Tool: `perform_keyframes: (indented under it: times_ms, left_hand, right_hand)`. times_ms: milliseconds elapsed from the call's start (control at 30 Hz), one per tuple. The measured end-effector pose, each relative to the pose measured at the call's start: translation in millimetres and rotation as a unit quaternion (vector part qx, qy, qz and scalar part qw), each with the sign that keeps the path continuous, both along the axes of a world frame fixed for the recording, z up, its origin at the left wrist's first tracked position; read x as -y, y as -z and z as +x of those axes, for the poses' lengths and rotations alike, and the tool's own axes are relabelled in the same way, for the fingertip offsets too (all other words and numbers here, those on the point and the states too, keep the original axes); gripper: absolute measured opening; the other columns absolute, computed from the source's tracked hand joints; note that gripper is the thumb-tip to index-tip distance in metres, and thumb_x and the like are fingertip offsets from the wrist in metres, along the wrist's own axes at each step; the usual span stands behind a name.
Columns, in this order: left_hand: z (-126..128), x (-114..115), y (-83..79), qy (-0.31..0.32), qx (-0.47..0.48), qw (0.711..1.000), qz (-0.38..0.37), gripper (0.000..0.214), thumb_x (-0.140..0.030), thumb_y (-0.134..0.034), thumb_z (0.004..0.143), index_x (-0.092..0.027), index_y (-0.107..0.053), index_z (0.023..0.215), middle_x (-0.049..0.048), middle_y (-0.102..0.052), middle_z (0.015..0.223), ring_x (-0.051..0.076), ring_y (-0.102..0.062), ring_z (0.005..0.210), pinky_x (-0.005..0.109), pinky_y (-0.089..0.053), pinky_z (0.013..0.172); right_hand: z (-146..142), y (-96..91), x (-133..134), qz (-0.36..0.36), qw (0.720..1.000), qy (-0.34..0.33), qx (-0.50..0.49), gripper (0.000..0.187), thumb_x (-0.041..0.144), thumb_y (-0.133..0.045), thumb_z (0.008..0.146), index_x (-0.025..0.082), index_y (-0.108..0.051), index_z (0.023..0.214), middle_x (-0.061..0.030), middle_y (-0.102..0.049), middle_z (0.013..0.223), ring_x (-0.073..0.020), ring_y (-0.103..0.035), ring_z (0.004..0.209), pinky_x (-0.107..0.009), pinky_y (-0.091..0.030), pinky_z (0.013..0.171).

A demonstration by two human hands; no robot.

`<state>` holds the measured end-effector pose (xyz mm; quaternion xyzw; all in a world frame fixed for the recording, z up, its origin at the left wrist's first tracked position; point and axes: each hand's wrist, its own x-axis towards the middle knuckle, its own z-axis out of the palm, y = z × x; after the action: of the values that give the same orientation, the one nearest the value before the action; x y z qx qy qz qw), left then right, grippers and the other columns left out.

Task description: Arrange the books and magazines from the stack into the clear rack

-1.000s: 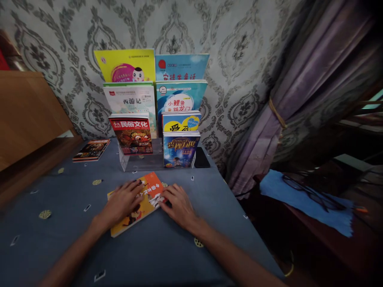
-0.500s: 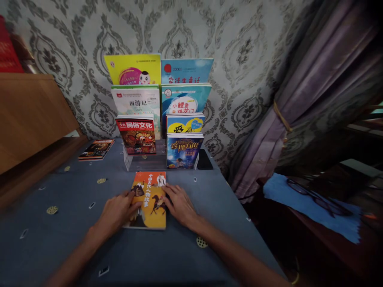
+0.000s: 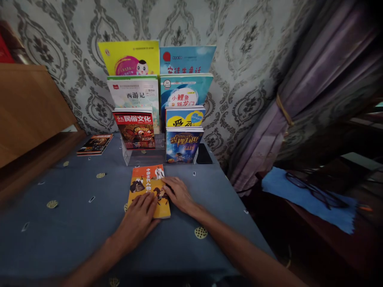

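Observation:
An orange and yellow paperback book (image 3: 138, 184) with white Chinese lettering lies face up on the blue cloth, turned slightly. Across its lower cover rest the fingers of my left hand (image 3: 139, 213), with the thumb along the bottom edge. My right hand (image 3: 179, 195) grips the right edge, its fingertips at the cover's margin. Just behind the book stands a clear stepped rack (image 3: 143, 160). On its front tier are a red magazine (image 3: 137, 131) at left and a dark blue book (image 3: 183, 147) at right.
Higher tiers hold a white book (image 3: 134, 93), a yellow book (image 3: 131, 56) and several blue ones. Magazines (image 3: 95, 144) lie at the left and a black phone (image 3: 204, 154) right of the rack. Glasses (image 3: 317, 191) rest on a blue cloth at far right, near a curtain (image 3: 269, 131).
My left hand has moved from the book's left edge to its lower cover and bottom edge. The book has turned slightly counterclockwise; my right hand stays at its right edge. The view has shifted slightly.

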<state>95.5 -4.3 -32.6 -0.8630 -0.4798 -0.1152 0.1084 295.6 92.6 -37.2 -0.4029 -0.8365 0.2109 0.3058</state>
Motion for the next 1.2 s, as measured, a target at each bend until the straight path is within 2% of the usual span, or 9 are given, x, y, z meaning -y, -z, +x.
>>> perform_keyframes:
  times_ms: [267, 433, 733, 900, 1033, 1100, 1200]
  left_hand:
    - [17, -4, -8.2, 0.009, -0.061, 0.997, 0.035, 0.049, -0.039, -0.04, 0.102, -0.005, -0.055, 0.134, 0.0231, -0.063, 0.133, 0.033, -0.061, 0.123, 0.048, -0.051, 0.098]
    - [19, -5, -14.8, 0.024, -0.077, 0.996, 0.049, 0.042, -0.033, -0.038, 0.103, -0.008, -0.061, 0.127, 0.0183, -0.068, 0.128, 0.032, -0.064, 0.118, 0.044, -0.055, 0.092]
    - [21, -4, -19.9, 0.029, -0.076, 0.994, 0.067, 0.036, -0.027, -0.038, 0.103, -0.011, -0.062, 0.124, 0.0152, -0.072, 0.117, 0.03, -0.068, 0.109, 0.042, -0.058, 0.084]
    - [23, -1, -16.0, 0.011, -0.073, 0.995, 0.06, 0.037, -0.032, -0.042, 0.101, -0.009, -0.063, 0.124, 0.0179, -0.069, 0.125, 0.033, -0.064, 0.116, 0.044, -0.056, 0.088]
    - [20, 2, -14.3, 0.003, -0.058, 0.998, 0.03, 0.044, -0.042, -0.043, 0.102, -0.013, -0.059, 0.129, 0.0171, -0.064, 0.132, 0.032, -0.061, 0.121, 0.044, -0.053, 0.093]
    - [17, -1, -16.1, 0.012, -0.044, 0.999, 0.015, 0.047, -0.047, -0.042, 0.101, -0.014, -0.057, 0.133, 0.0158, -0.063, 0.135, 0.031, -0.058, 0.124, 0.045, -0.05, 0.097]
    - [13, -12, -21.7, 0.028, -0.025, 0.999, -0.006, 0.045, -0.043, -0.038, 0.103, -0.018, -0.054, 0.137, 0.0129, -0.062, 0.135, 0.028, -0.055, 0.126, 0.046, -0.044, 0.103]
  right_hand:
    - [2, 8.3, -3, 0.009, 0.999, -0.004, -0.042, 0.036, 0.033, -0.042, 0.103, 0.02, -0.067, 0.124, -0.0112, -0.071, 0.123, -0.024, -0.062, 0.115, -0.045, -0.047, 0.102]
    - [3, 4.6, -2, 0.012, 0.999, -0.014, -0.049, 0.036, 0.034, -0.04, 0.104, 0.019, -0.07, 0.12, -0.012, -0.072, 0.12, -0.0237, -0.063, 0.114, -0.044, -0.047, 0.102]
    - [4, 2.2, -2, 0.004, 0.997, -0.024, -0.072, 0.04, 0.037, -0.036, 0.106, 0.021, -0.072, 0.112, -0.0102, -0.073, 0.117, -0.0228, -0.064, 0.112, -0.042, -0.047, 0.1]
    - [4, 2.2, -2, 0.003, 0.997, -0.018, -0.078, 0.04, 0.037, -0.036, 0.105, 0.021, -0.073, 0.111, -0.0099, -0.074, 0.115, -0.0228, -0.064, 0.109, -0.042, -0.048, 0.099]
    - [4, 0.9, -2, -0.005, 0.997, -0.017, -0.078, 0.042, 0.039, -0.035, 0.106, 0.021, -0.073, 0.108, -0.0094, -0.074, 0.113, -0.0224, -0.064, 0.108, -0.04, -0.048, 0.098]
    - [4, 1.3, -1, -0.009, 0.997, -0.014, -0.076, 0.042, 0.039, -0.035, 0.105, 0.02, -0.072, 0.108, -0.0098, -0.074, 0.113, -0.0225, -0.064, 0.108, -0.04, -0.048, 0.098]
    - [4, 3.6, -2, -0.013, 0.997, 0.001, -0.075, 0.04, 0.038, -0.036, 0.105, 0.02, -0.07, 0.113, -0.0101, -0.073, 0.113, -0.0225, -0.064, 0.107, -0.039, -0.049, 0.097]
